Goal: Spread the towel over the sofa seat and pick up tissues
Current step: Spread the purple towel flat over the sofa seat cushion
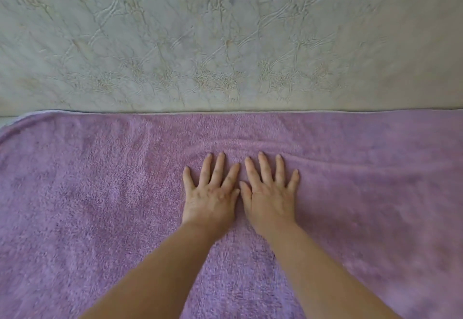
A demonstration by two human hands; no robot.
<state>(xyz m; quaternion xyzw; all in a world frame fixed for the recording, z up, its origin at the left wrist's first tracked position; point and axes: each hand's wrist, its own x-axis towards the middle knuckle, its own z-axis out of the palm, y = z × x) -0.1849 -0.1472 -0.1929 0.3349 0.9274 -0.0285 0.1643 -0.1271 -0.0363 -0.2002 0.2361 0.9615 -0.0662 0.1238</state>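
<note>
Both hands lie flat, palms down, on the purple towel (100, 206), side by side and close enough that the thumbs nearly meet between them. The left hand (209, 198) has its fingers straight and fanned a little apart, gripping nothing, the fingertips simply pressing on the terry pile. The right hand (269, 198) lies the same way, fingers straight and spread, holding nothing and resting on the cloth. Just beyond the fingertips of both hands the towel is pushed up into a few shallow ridges that run sideways, and a longer soft fold trails away past the little finger of the right hand. The towel lies opened out, its long axis running left to right across the view, and it passes under both forearms. Its far edge lies straight, well beyond the fingertips, along the foot of the pale sofa back (225, 38), whose covering is quilted with a raised pattern. The towel's far corner, out past the left hand, is rounded.
</note>
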